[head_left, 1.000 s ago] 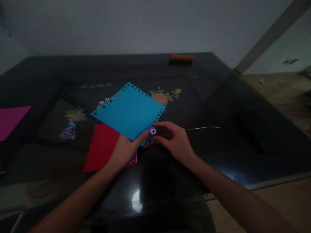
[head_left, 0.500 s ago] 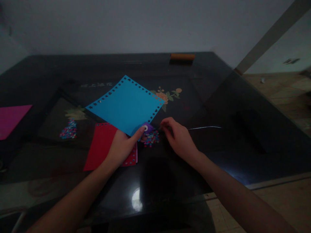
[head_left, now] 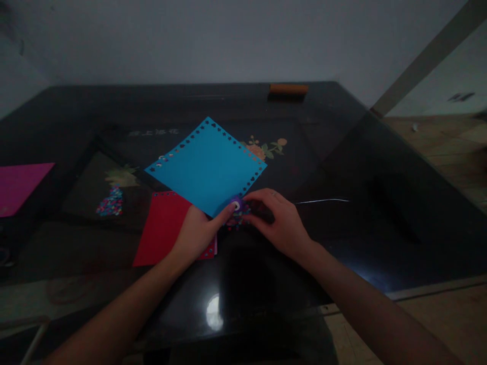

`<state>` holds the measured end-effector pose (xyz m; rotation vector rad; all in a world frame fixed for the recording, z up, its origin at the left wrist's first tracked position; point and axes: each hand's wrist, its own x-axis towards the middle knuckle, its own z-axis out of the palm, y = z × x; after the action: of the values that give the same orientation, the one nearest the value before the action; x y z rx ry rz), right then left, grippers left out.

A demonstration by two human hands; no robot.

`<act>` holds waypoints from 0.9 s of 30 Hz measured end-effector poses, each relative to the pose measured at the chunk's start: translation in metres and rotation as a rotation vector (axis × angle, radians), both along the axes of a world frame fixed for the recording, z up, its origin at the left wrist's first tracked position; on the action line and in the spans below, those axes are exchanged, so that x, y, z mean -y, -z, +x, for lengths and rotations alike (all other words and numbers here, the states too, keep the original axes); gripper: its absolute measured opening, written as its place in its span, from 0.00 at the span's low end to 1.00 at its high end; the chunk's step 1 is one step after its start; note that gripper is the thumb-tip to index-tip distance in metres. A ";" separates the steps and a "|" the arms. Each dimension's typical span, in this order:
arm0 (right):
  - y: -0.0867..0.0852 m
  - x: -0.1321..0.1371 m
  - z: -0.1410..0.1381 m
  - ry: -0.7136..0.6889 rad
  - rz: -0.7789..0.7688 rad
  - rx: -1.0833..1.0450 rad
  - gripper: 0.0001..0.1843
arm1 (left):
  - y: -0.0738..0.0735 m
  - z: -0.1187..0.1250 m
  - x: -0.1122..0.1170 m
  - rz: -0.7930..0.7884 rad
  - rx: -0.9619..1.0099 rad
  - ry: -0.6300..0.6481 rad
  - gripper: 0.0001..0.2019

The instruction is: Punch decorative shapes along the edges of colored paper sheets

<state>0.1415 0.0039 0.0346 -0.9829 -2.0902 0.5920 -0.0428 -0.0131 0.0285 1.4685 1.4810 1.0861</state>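
So, blue paper [head_left: 207, 165], partly over the red sheet [head_left: 163, 223]: two far edges holed, third partway, fourth bare. My left hand [head_left: 193, 232] clamps it with the purple punch [head_left: 236, 199]; right hand [head_left: 282, 219] half-open beside, contact unclear.

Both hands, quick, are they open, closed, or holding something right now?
Left hand: closed on the purple paper punch, thumb on top.
Right hand: half curled beside the punch; whether it grips anything can't be told.

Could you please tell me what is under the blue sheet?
Part of the red sheet shows past the near-left edge of the blue sheet, and part of a printed flower past its far-right edge. Anything else beneath is covered and cannot be seen.
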 end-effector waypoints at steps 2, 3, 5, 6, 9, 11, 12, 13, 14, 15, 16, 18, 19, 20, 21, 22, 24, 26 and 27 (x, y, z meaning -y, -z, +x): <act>0.001 0.003 -0.004 -0.016 -0.001 0.032 0.16 | -0.001 0.003 0.002 0.022 -0.001 0.013 0.20; 0.002 0.004 -0.006 -0.017 0.001 0.048 0.17 | -0.002 0.005 0.004 0.021 -0.005 0.021 0.21; 0.004 0.005 -0.009 -0.012 0.013 0.064 0.15 | -0.003 0.008 0.007 -0.004 -0.006 0.045 0.21; 0.005 0.006 -0.009 -0.006 0.022 0.062 0.14 | -0.003 0.009 0.008 -0.019 0.000 0.058 0.21; 0.006 0.006 -0.008 0.029 0.039 0.035 0.12 | -0.003 0.009 0.011 -0.026 0.019 0.038 0.17; 0.006 0.006 -0.007 0.041 0.037 0.008 0.12 | -0.003 0.008 0.011 -0.017 0.026 -0.019 0.16; 0.006 0.006 -0.007 0.041 0.032 -0.006 0.13 | -0.003 0.008 0.011 -0.017 0.033 -0.050 0.17; 0.006 0.007 -0.006 0.037 0.027 -0.018 0.13 | -0.003 0.007 0.011 -0.025 0.044 -0.077 0.17; 0.006 0.007 -0.006 0.034 0.024 -0.029 0.13 | -0.004 0.006 0.011 -0.038 0.055 -0.095 0.18; 0.005 0.007 -0.006 0.032 0.023 -0.038 0.13 | -0.004 0.006 0.010 -0.046 0.067 -0.108 0.19; 0.006 0.006 -0.006 0.033 0.023 -0.043 0.13 | -0.004 0.005 0.010 -0.048 0.078 -0.121 0.20; 0.006 0.006 -0.006 0.041 0.025 -0.045 0.14 | -0.003 0.003 0.007 -0.032 0.095 -0.159 0.20; 0.005 0.006 -0.006 0.047 0.023 -0.043 0.14 | -0.002 0.003 0.006 -0.025 0.108 -0.173 0.21; 0.005 0.005 -0.005 0.054 0.019 -0.041 0.14 | -0.001 0.002 0.005 -0.024 0.131 -0.185 0.21; 0.005 0.005 -0.005 0.062 0.011 -0.040 0.15 | -0.001 0.001 0.004 -0.038 0.159 -0.189 0.22; 0.004 0.004 -0.003 0.071 0.002 -0.040 0.15 | 0.000 0.001 0.003 -0.059 0.189 -0.186 0.21; 0.003 0.003 -0.001 0.086 -0.023 -0.055 0.15 | -0.001 0.000 0.002 -0.092 0.232 -0.178 0.19; 0.002 0.001 0.001 0.094 -0.067 -0.099 0.16 | -0.003 0.000 0.002 -0.091 0.240 -0.183 0.16; 0.002 0.000 0.002 0.095 -0.100 -0.131 0.16 | -0.004 0.000 0.001 -0.080 0.238 -0.183 0.15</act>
<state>0.1440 0.0034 0.0330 -1.0642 -1.9039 0.6988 -0.0433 -0.0145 0.0328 1.1231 1.4898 1.2492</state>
